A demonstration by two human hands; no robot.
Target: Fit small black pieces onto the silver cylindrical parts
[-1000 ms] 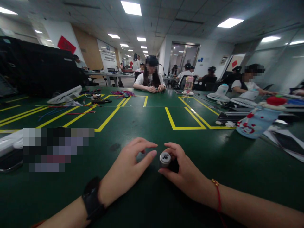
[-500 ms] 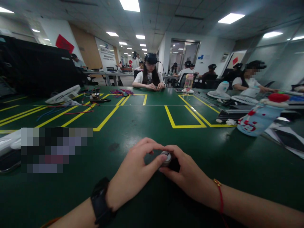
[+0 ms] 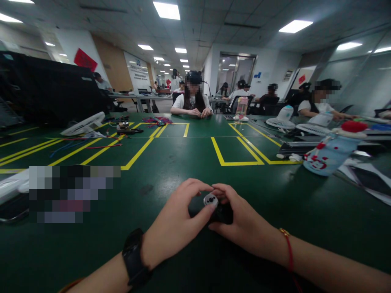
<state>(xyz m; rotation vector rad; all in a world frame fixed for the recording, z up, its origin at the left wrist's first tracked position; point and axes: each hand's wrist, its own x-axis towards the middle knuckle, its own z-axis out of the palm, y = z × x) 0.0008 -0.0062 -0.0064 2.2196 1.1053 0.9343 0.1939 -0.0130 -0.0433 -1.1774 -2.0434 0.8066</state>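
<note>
A small cylindrical part with a silver round face [image 3: 210,200] and a dark body sits low over the green table [image 3: 171,162], between both my hands. My right hand [image 3: 244,226] grips its dark body from the right. My left hand [image 3: 177,224], with a black watch on the wrist, pinches the silver end with thumb and fingertips. A red cord is around my right wrist.
A blurred object and a white item lie at the left [image 3: 73,193]. A light-blue bottle with a red cap [image 3: 328,156] lies at the right, near papers. White fans [image 3: 82,124], coloured wires and yellow tape lines are farther back. Other people sit at the far edge.
My left hand has closed in from the left and now pinches the silver end. The part has tilted a little, and both hands sit closer together.
</note>
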